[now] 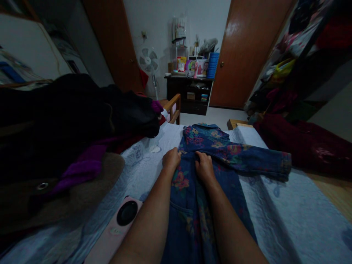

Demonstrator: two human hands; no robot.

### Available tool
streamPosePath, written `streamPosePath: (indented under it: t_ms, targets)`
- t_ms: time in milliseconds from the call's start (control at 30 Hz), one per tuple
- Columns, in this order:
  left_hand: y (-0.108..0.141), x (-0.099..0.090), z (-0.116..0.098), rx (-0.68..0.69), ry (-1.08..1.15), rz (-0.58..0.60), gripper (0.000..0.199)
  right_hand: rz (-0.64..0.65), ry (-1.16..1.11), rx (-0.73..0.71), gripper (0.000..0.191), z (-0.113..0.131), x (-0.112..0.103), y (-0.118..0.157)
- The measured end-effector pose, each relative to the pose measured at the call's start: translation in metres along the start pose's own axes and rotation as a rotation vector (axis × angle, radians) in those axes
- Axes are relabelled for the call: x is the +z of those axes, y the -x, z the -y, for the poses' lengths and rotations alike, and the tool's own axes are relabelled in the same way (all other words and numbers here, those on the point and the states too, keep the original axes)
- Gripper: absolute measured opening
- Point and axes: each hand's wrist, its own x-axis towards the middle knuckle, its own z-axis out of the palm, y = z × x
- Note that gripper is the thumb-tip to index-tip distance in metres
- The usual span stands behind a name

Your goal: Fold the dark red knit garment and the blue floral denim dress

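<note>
A blue denim jacket with red and yellow flowers lies spread on the bed, its collar at the far end. One sleeve stretches out to the right; I cannot make out the other. My left hand is closed on the jacket's left edge, below the shoulder. Near the middle of the front, my right hand grips a fold of the cloth with bent fingers. By my left forearm lies a pink case with a round black disc, partly hidden by the arm.
Dark clothes are heaped on the left, with a purple garment among them. A light patterned sheet covers the bed. Maroon fabric lies at right. Beyond stand a wooden chair, a fan and a dark cabinet.
</note>
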Motion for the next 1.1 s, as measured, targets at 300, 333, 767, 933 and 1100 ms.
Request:
streamPosePath:
  t_ms: [300,333,767,933,1100]
  targets:
    - [0.005,-0.003,-0.002,-0.036,-0.050,-0.199,0.022,-0.067,-0.073,0.182,0.031,-0.014,-0.031,-0.006]
    - [0.006,-0.003,-0.006,-0.001,-0.046,-0.241,0.023,-0.096,-0.085,0.196,0.031,-0.017,-0.035,-0.007]
    - [0.018,0.032,-0.037,0.382,-0.008,0.075,0.054,-0.225,-0.128,0.472,0.034,-0.040,-0.062,-0.005]
    - [0.016,0.029,-0.037,0.324,-0.017,0.071,0.065,-0.327,-0.063,0.473,0.035,-0.034,-0.069,-0.003]
    - [0.007,0.025,-0.041,0.275,0.026,0.112,0.066,-0.336,-0.086,0.230,0.037,-0.036,-0.048,-0.002]
